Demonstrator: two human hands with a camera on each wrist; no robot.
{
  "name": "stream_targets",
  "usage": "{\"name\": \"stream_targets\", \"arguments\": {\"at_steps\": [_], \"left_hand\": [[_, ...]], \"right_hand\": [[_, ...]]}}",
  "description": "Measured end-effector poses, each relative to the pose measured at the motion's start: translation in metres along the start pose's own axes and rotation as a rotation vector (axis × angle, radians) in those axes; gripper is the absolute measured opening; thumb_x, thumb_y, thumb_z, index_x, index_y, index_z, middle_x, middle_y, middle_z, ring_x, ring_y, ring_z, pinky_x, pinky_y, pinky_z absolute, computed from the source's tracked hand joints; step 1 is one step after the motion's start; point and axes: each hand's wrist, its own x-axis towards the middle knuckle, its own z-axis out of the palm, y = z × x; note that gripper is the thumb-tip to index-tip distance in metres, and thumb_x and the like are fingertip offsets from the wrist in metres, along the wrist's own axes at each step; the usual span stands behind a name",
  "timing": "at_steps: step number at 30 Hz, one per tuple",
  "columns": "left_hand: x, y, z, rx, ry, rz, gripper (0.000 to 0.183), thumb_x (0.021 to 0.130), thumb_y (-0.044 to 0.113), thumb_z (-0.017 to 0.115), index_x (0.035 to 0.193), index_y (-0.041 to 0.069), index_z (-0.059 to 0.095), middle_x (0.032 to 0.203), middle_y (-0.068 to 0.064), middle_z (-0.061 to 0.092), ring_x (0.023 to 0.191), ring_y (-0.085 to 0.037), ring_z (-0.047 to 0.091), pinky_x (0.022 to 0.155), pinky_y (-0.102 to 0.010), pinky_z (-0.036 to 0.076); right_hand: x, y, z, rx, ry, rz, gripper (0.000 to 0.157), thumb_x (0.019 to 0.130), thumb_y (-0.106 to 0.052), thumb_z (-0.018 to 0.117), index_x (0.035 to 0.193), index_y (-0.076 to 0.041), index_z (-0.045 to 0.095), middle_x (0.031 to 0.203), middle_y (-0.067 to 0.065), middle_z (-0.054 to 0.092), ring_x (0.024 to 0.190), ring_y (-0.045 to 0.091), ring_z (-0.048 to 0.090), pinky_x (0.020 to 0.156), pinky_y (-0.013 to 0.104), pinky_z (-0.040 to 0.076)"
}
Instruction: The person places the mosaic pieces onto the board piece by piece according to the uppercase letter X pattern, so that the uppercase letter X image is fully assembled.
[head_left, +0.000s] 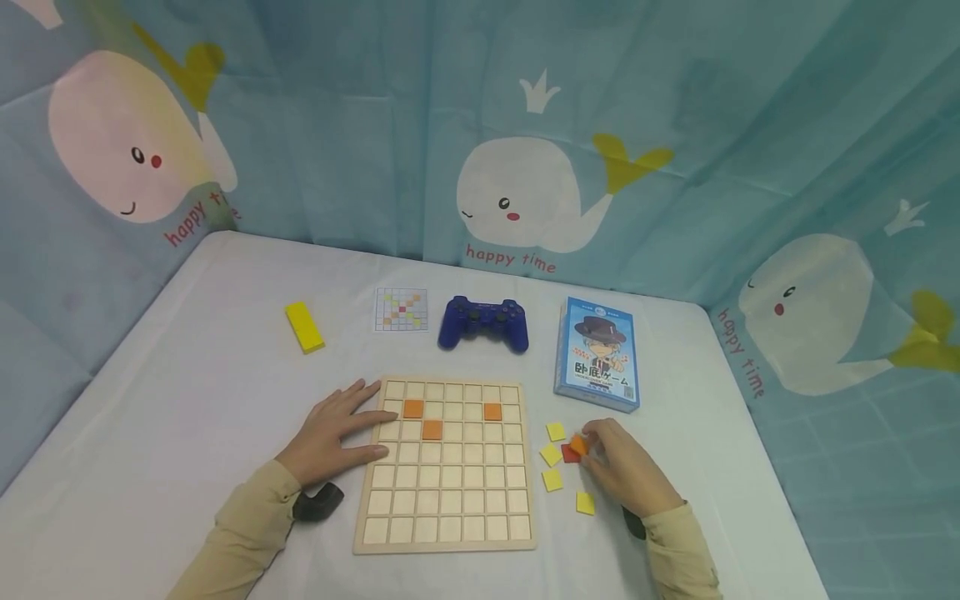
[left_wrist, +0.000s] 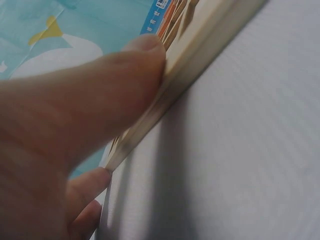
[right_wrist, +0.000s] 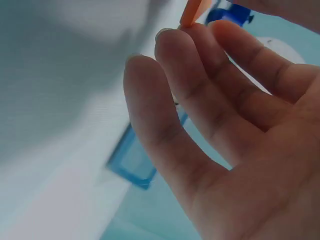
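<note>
My left hand spread on the left edge of the wooden board, lower centre, three orange squares in its upper cells, here's my right hand pinching an orange tile, lower right, a red tile just behind, yellow tiles near.

We see a table under a white cover, enclosed at the back and along both sides by pale blue-green fabric curtains with soft folds and creases. Printed on them we make out three pale whales with yellow tail flukes, one on each side and one at the back, with red "happy time" lettering near each. A small white crown sits above the middle whale. We find the light soft, the fabric darkening toward the upper right.
</note>
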Motion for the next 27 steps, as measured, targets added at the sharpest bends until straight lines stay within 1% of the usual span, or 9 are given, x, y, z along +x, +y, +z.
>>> {"name": "stream_targets", "arguments": {"at_steps": [3, 6, 9, 13, 15, 19, 22, 27], "left_hand": [[0.0, 0.0, 0.0, -0.006, 0.002, 0.005, 0.049, 0.08, 0.05, 0.071, 0.124, 0.028, 0.065, 0.152, -0.011, 0.037, 0.143, -0.037, 0.024, 0.115, -0.055, 0.017], [-0.001, 0.001, 0.0, -0.016, -0.003, 0.001, 0.049, 0.081, 0.05, 0.07, 0.124, 0.028, 0.065, 0.152, -0.011, 0.036, 0.143, -0.037, 0.023, 0.115, -0.056, 0.017], [-0.001, 0.001, 0.0, -0.022, -0.01, -0.003, 0.049, 0.081, 0.052, 0.069, 0.125, 0.029, 0.064, 0.153, -0.01, 0.036, 0.143, -0.036, 0.022, 0.115, -0.056, 0.016], [-0.001, 0.001, 0.0, -0.022, -0.008, -0.004, 0.049, 0.081, 0.052, 0.069, 0.125, 0.029, 0.064, 0.153, -0.009, 0.036, 0.144, -0.036, 0.022, 0.115, -0.056, 0.016], [-0.001, 0.001, 0.0, -0.022, -0.007, -0.004, 0.049, 0.081, 0.052, 0.07, 0.125, 0.029, 0.064, 0.153, -0.009, 0.036, 0.144, -0.036, 0.022, 0.115, -0.056, 0.016], [-0.001, 0.001, 0.0, -0.023, -0.004, 0.005, 0.049, 0.081, 0.051, 0.07, 0.125, 0.029, 0.064, 0.153, -0.01, 0.036, 0.144, -0.036, 0.022, 0.115, -0.056, 0.016], [0.0, 0.002, 0.0, -0.023, -0.007, 0.006, 0.049, 0.081, 0.052, 0.069, 0.125, 0.029, 0.064, 0.153, -0.009, 0.035, 0.144, -0.036, 0.022, 0.116, -0.056, 0.016], [0.0, 0.002, 0.0, -0.009, -0.013, -0.003, 0.05, 0.081, 0.052, 0.07, 0.125, 0.029, 0.064, 0.153, -0.009, 0.035, 0.144, -0.036, 0.022, 0.116, -0.055, 0.016]], "right_hand": [[0.005, -0.005, -0.005, -0.003, 0.049, -0.108, 0.033, 0.079, -0.005, 0.076, 0.105, -0.009, 0.057, 0.1, -0.001, 0.06, 0.088, 0.011, 0.058, 0.078, 0.031, 0.056], [0.014, -0.013, -0.01, 0.0, 0.071, -0.219, 0.03, 0.077, -0.002, 0.078, 0.1, -0.01, 0.059, 0.1, -0.002, 0.06, 0.089, 0.013, 0.06, 0.079, 0.029, 0.056], [0.023, -0.024, -0.013, 0.005, 0.061, -0.31, 0.029, 0.077, -0.003, 0.079, 0.098, -0.01, 0.061, 0.098, -0.002, 0.06, 0.088, 0.013, 0.061, 0.076, 0.026, 0.056], [0.037, -0.039, -0.012, -0.004, 0.049, -0.415, 0.024, 0.079, -0.005, 0.077, 0.097, -0.01, 0.062, 0.097, -0.001, 0.059, 0.085, 0.013, 0.059, 0.072, 0.024, 0.055], [0.043, -0.047, -0.01, -0.019, 0.05, -0.46, 0.02, 0.081, -0.007, 0.076, 0.096, -0.01, 0.063, 0.097, -0.002, 0.059, 0.086, 0.012, 0.06, 0.072, 0.023, 0.055], [0.052, -0.059, -0.003, -0.012, 0.045, -0.517, 0.014, 0.084, -0.01, 0.074, 0.094, -0.012, 0.064, 0.097, -0.002, 0.06, 0.086, 0.011, 0.061, 0.074, 0.024, 0.056], [0.056, -0.066, 0.004, -0.004, 0.034, -0.533, 0.013, 0.084, -0.012, 0.074, 0.093, -0.013, 0.064, 0.095, -0.004, 0.06, 0.085, 0.008, 0.06, 0.073, 0.022, 0.055], [0.061, -0.075, 0.017, 0.021, -0.002, -0.555, 0.012, 0.084, -0.012, 0.074, 0.091, -0.014, 0.064, 0.095, -0.005, 0.059, 0.084, 0.007, 0.059, 0.073, 0.022, 0.055]]}}
